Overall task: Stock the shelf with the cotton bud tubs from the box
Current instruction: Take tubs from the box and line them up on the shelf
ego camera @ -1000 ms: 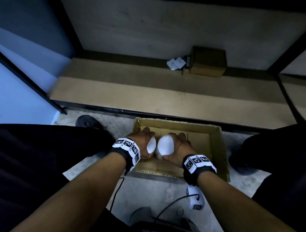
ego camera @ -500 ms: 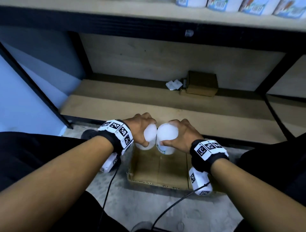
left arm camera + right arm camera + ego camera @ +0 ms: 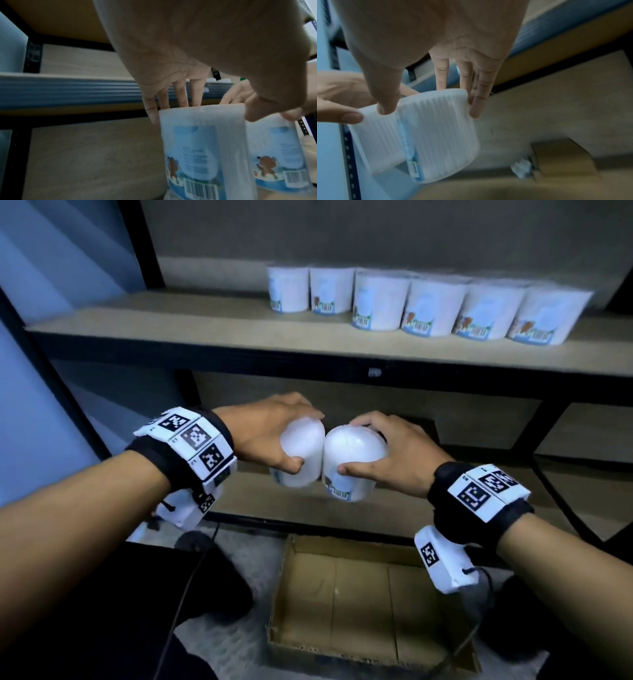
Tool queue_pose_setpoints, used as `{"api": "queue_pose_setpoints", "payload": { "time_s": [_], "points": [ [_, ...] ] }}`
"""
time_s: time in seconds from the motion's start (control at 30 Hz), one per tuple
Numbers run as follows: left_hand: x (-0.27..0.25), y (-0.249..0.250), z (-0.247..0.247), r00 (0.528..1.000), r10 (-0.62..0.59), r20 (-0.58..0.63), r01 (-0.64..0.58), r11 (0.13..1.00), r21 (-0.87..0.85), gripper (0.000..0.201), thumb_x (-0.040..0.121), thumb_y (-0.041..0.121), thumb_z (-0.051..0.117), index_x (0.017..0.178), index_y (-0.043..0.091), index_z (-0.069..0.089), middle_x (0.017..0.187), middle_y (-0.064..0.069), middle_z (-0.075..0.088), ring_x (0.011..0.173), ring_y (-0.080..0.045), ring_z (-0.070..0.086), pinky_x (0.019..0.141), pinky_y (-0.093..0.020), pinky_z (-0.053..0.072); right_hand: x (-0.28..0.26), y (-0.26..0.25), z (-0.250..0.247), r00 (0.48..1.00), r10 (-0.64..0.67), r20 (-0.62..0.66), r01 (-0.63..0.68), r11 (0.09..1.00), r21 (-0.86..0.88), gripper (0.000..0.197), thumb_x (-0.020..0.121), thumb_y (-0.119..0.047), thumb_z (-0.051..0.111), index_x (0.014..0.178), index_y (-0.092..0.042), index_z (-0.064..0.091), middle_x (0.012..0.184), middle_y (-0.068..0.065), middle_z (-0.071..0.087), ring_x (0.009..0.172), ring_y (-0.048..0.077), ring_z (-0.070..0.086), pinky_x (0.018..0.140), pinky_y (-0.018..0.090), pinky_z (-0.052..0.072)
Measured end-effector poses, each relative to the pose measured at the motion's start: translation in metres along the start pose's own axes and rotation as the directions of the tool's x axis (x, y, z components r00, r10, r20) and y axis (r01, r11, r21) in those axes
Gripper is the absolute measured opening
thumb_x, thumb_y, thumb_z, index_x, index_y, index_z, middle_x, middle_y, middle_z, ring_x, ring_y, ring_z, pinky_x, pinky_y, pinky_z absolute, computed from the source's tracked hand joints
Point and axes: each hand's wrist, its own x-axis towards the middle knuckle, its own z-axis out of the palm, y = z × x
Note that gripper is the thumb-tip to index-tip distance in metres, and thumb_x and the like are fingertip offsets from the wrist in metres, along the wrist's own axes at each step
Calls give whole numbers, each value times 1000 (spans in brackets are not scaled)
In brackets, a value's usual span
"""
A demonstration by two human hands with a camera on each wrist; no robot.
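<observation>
Gripping one cotton bud tub [image 3: 301, 455] in our left hand [image 3: 263, 433] and another tub [image 3: 352, 462] in our right hand [image 3: 397, 453], we hold them touching above the box [image 3: 363, 604], below the shelf [image 3: 205, 326]

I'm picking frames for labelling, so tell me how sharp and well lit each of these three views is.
Head view: dim and bluish, the row of tubs on the shelf is smeared, the box clearer. Left wrist view: the left hand looms large, barcode on its tub visible but soft. Right wrist view: strongest motion blur, the right hand and its tub soft, background streaked.
</observation>
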Motion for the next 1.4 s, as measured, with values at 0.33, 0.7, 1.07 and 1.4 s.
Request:
{"api": "queue_pose_setpoints", "payload": {
  "time_s": [0.33,0.7,1.07,1.4],
  "points": [
    [-8,1,-109,987,-1,-159,16,996,91,90,56,61,50,143,36,44,145,11,43,130,-10,43,103,-19,31,25,-62,-92,983,-125,-134,134,989,63,64,63,-65,79,117,-40,55,111,-13,61,100,8,59,83,26,49],
    [2,-12,-171,978,-53,-204,88,982,167,81,69,51,56,147,33,40,148,7,40,135,-13,37,101,-18,25,68,-102,-134,972,-121,-203,136,989,61,60,59,-67,80,108,-38,61,107,-10,63,92,11,63,86,35,54],
    [31,-33,-186,967,-166,-192,199,965,169,90,58,66,52,144,37,44,144,7,47,131,-17,45,110,-34,36,111,-110,-133,965,-88,-248,92,996,5,64,56,-74,76,106,-38,60,118,-6,61,93,18,59,90,35,53],
    [51,-57,-175,954,-248,-169,264,961,82,75,71,54,64,142,39,45,150,14,43,132,-15,47,108,-29,36,141,-110,-124,981,-14,-194,23,999,42,71,49,-77,77,104,-34,60,108,-5,65,85,18,65,82,40,58]
  ]
}}
